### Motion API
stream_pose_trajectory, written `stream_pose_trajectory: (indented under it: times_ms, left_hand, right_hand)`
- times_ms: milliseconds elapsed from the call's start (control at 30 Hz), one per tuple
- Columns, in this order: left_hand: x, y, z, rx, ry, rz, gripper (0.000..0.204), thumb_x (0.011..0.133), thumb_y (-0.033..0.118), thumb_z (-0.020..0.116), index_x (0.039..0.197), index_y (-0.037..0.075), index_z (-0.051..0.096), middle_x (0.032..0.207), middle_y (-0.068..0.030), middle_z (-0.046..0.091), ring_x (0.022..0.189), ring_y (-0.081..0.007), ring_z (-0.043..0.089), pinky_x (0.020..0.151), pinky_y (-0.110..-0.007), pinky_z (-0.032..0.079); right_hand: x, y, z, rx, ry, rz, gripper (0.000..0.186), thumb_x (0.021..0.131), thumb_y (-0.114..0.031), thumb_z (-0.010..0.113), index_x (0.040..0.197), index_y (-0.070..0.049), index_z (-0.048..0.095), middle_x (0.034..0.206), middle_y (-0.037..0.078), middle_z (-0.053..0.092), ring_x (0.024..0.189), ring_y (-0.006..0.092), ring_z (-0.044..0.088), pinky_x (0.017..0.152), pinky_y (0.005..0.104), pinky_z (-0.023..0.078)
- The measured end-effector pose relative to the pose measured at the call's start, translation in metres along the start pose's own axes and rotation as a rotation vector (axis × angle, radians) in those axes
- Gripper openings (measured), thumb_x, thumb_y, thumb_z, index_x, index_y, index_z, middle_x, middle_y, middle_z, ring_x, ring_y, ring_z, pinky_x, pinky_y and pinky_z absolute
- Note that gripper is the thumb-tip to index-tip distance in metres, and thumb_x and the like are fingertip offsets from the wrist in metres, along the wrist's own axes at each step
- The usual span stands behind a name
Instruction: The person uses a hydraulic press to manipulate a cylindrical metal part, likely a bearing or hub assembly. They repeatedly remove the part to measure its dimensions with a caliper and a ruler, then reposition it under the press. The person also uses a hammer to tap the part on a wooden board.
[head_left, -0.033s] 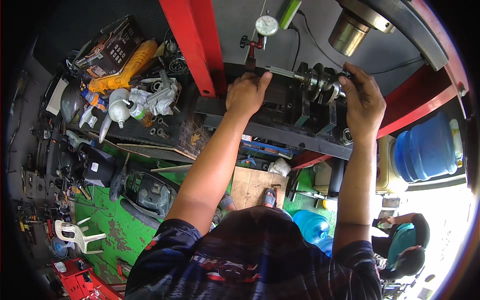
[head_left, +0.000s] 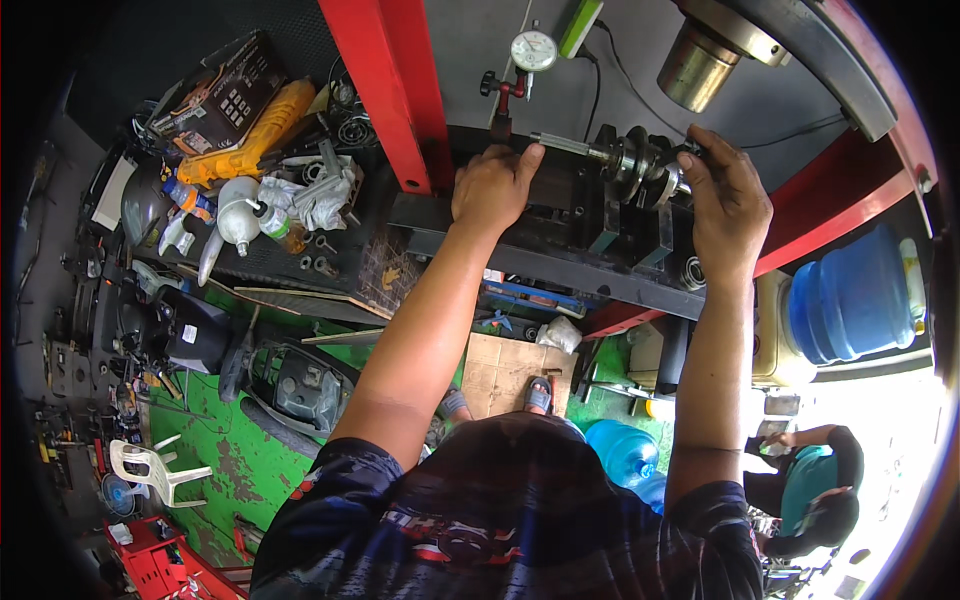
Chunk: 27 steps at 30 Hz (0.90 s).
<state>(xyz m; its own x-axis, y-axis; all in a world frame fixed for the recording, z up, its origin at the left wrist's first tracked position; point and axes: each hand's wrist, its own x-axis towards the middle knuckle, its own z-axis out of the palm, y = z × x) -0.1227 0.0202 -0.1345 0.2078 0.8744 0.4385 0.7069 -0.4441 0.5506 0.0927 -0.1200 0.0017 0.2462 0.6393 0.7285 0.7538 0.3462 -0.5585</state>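
My left hand [head_left: 492, 188] is curled at the foot of a dial indicator [head_left: 533, 52] on a red-and-black stand, its thumb beside the tip of a steel shaft [head_left: 565, 145]; what the fingers hold is hidden. The shaft belongs to a crankshaft [head_left: 630, 160], resting on dark support blocks [head_left: 652, 238] on a black steel bed [head_left: 440, 215]. My right hand [head_left: 730, 205] grips the crankshaft's right end, thumb and fingers closed around it. A brassy steel cylinder [head_left: 683, 80] hangs above that hand.
Red posts [head_left: 380, 90] frame the bed. Bottles, tools and a box [head_left: 220, 90] crowd the left bench [head_left: 380, 280]. Below lie cardboard [head_left: 495, 365] and blue jugs [head_left: 615, 445]. A scooter [head_left: 190, 335] and white chair [head_left: 150, 465] stand left, a person [head_left: 810, 480] lower right, another jug [head_left: 845, 295] right.
The person at lower right has shifted very slightly. My hands and the crankshaft look unchanged.
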Motion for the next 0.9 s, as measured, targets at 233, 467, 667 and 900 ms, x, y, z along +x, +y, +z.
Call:
stream_pose_trajectory:
  times_ms: [233,467,667,900]
  left_hand:
    - [0.000,0.003,-0.003,0.004,-0.030,-0.010,0.075,0.106,0.064,0.030,0.094,0.008,0.079,0.121,-0.0111,0.070,0.110,-0.0365,0.065,0.096,-0.053,0.047]
    - [0.000,0.005,-0.006,0.011,-0.043,0.000,0.079,0.107,0.064,0.028,0.095,0.003,0.077,0.124,-0.0139,0.069,0.113,-0.0394,0.065,0.097,-0.052,0.049]
    - [0.001,0.004,-0.007,0.012,-0.046,0.004,0.078,0.107,0.063,0.028,0.094,0.003,0.077,0.122,-0.0147,0.069,0.111,-0.0399,0.065,0.095,-0.052,0.049]
    - [0.001,0.003,-0.004,-0.005,-0.022,0.019,0.077,0.107,0.062,0.029,0.092,0.002,0.075,0.119,-0.0148,0.070,0.109,-0.0400,0.066,0.093,-0.052,0.050]
  right_hand:
    - [0.001,0.006,0.003,-0.044,0.032,-0.114,0.025,0.088,-0.006,0.079,0.112,-0.006,0.078,0.112,0.010,0.074,0.097,0.0191,0.072,0.087,0.0308,0.057]
    - [0.000,0.022,0.014,-0.153,-0.021,-0.079,0.029,0.088,-0.011,0.078,0.117,-0.008,0.078,0.105,0.009,0.070,0.093,0.0191,0.069,0.084,0.0317,0.055]
    - [-0.002,0.018,0.021,-0.113,-0.089,0.097,0.033,0.089,-0.012,0.077,0.122,-0.009,0.076,0.102,0.008,0.069,0.088,0.0190,0.068,0.079,0.0316,0.054]
    - [-0.002,0.013,0.016,-0.113,-0.022,0.017,0.031,0.092,-0.011,0.076,0.123,-0.009,0.074,0.097,0.009,0.070,0.079,0.0161,0.067,0.073,0.0291,0.053]
